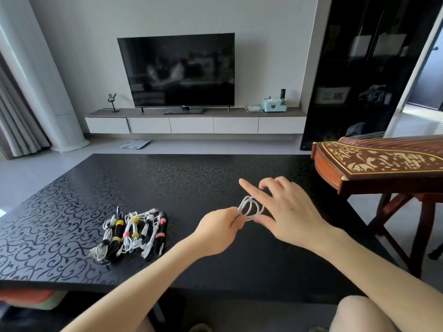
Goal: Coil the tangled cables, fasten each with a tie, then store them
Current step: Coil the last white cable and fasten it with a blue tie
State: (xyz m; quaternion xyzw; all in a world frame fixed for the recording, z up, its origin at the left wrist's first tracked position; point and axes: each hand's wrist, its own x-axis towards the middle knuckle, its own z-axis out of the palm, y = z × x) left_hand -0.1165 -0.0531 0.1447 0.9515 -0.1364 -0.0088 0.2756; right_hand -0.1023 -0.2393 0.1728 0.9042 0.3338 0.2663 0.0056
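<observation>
A: Why is that pile of cables (130, 232) lying over on the left of the dark surface (72, 188)?

B: Each one has a yellow or pink tie around it. They look done, so they sit out of the way.

A: And the person's left hand (221, 230)?

B: It is closed tight on one end of the white cable (250, 208), just above the surface, so the loops cannot slip apart.

A: What about the right hand (285, 210)?

B: It is spread wide, with fingers poked through the loops. It seems to keep them round and the same size. No tie is on this one yet.
</observation>
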